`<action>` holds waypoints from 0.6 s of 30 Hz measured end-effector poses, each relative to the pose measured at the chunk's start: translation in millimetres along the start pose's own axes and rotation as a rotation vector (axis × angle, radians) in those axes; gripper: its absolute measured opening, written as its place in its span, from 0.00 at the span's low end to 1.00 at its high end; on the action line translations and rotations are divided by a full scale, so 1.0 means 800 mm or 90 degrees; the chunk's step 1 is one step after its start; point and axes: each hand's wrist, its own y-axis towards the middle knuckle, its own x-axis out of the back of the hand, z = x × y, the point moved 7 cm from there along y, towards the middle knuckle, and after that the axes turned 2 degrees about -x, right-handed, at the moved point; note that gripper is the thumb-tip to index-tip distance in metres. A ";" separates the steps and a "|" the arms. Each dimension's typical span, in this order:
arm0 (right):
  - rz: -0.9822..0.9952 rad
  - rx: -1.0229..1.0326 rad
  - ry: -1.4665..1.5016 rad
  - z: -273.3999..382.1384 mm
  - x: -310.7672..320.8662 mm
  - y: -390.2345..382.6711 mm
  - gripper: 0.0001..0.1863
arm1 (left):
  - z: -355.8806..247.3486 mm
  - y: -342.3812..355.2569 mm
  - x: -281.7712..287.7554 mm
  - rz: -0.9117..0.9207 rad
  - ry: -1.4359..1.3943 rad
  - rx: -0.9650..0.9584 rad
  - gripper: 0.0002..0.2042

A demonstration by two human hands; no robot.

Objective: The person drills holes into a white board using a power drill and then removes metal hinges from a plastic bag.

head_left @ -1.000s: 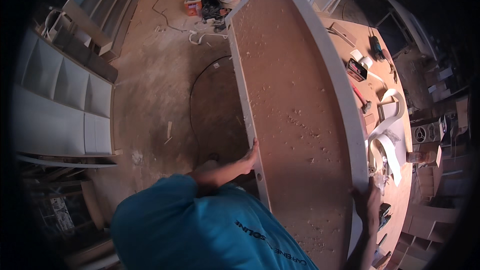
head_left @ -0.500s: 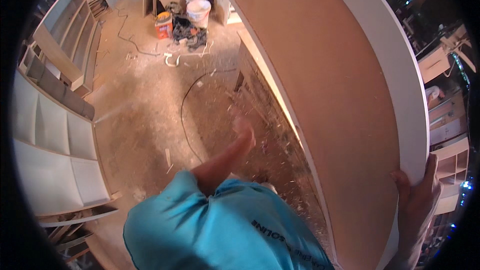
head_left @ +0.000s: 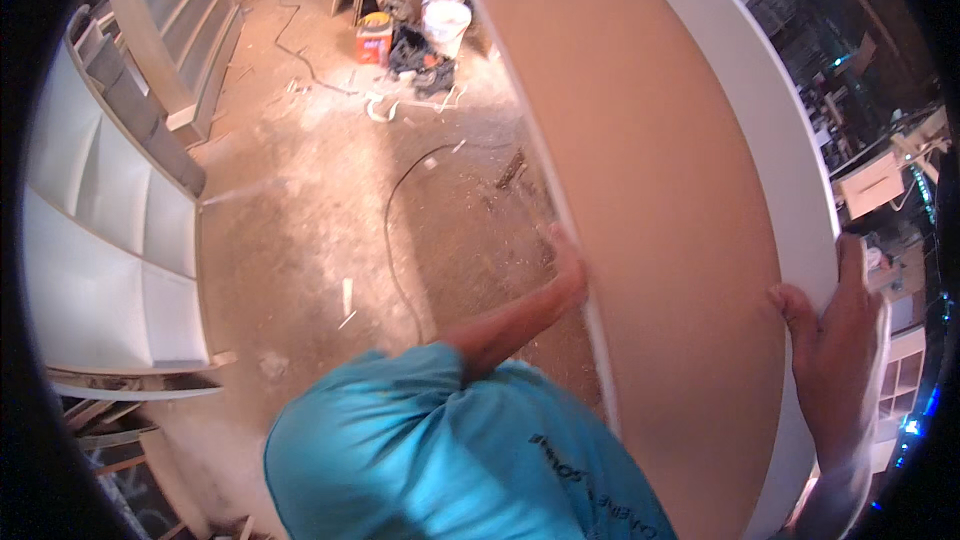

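A long, tall brown panel (head_left: 640,170) with a white border along its right side stands in front of me, filling the right half of the view. My right hand (head_left: 835,340) grips its white right edge, thumb on the near face and the fingers curled over the side. At the panel's left edge is my left hand (head_left: 570,270), pressed against it with the fingers partly hidden at the edge. A blue sleeve covers my left upper arm.
White shelf units (head_left: 120,240) line the left side. White buckets (head_left: 446,20), an orange-red container (head_left: 374,40) and a dark heap (head_left: 420,65) sit farther off. A cable (head_left: 390,210) and wood scraps (head_left: 348,295) lie on the dusty floor.
My left hand has moved from the open space beside the panel to its left edge. My right hand stays on the right edge. The view has shifted slightly.
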 end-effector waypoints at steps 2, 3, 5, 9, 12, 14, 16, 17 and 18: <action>-0.085 0.073 -0.058 0.012 0.009 0.010 0.33 | 0.000 -0.024 0.015 -0.034 0.037 0.115 0.43; -0.098 0.032 -0.117 0.005 0.012 0.019 0.32 | 0.002 -0.038 0.021 0.007 0.080 0.218 0.44; -0.042 -0.066 -0.073 -0.019 0.012 0.042 0.32 | -0.034 -0.043 0.036 0.147 0.294 0.133 0.41; 0.058 0.021 -0.131 -0.022 -0.005 0.047 0.30 | -0.041 0.003 0.049 0.053 0.172 -0.061 0.39; 0.025 0.068 -0.132 -0.023 -0.017 0.037 0.28 | -0.022 -0.015 0.069 0.116 0.290 -0.141 0.27; 0.027 -0.005 -0.111 -0.041 -0.019 0.042 0.28 | -0.021 -0.030 0.128 -0.092 0.144 -0.050 0.23; -0.002 0.032 -0.157 -0.040 -0.021 0.042 0.28 | 0.008 -0.050 0.155 -0.258 -0.067 0.109 0.28; 0.017 0.049 -0.132 -0.040 -0.026 0.042 0.28 | 0.009 -0.047 0.141 -0.203 -0.098 0.118 0.32; 0.050 0.046 -0.096 -0.043 -0.034 0.039 0.28 | 0.008 -0.037 0.120 -0.142 -0.119 0.123 0.35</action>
